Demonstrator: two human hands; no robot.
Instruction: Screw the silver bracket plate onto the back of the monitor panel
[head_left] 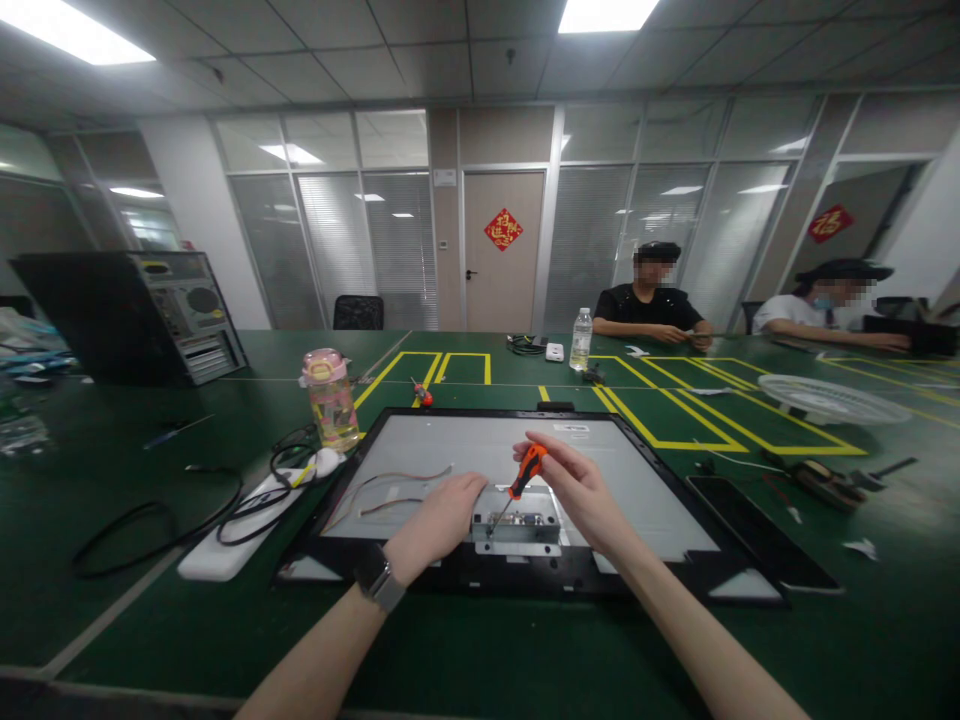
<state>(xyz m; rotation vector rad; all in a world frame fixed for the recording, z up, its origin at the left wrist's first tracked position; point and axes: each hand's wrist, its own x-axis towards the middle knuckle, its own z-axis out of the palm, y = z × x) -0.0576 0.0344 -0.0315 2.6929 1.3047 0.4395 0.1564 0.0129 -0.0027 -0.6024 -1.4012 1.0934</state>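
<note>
A monitor panel [637, 500] with a grey back and black frame lies flat before me. Near its front edge sits a metal bracket [551, 533] with a row of connector ports. My right hand [581, 490] grips an orange and black screwdriver [530, 468], tilted so that its tip meets the bracket's left part. My left hand [442, 515], with a watch at the wrist, holds the left side of that bracket; its fingertips are partly hidden behind it. Thin cables [397, 476] lie across the panel on the left.
Left of the panel are a white power strip [225, 540], black cords and a pink-lidded bottle [330, 400]. A computer case [180, 315] stands far left. On the right lie a dark flat slab [757, 530] and a tape measure [825, 480]. Two people sit across the green table [480, 650].
</note>
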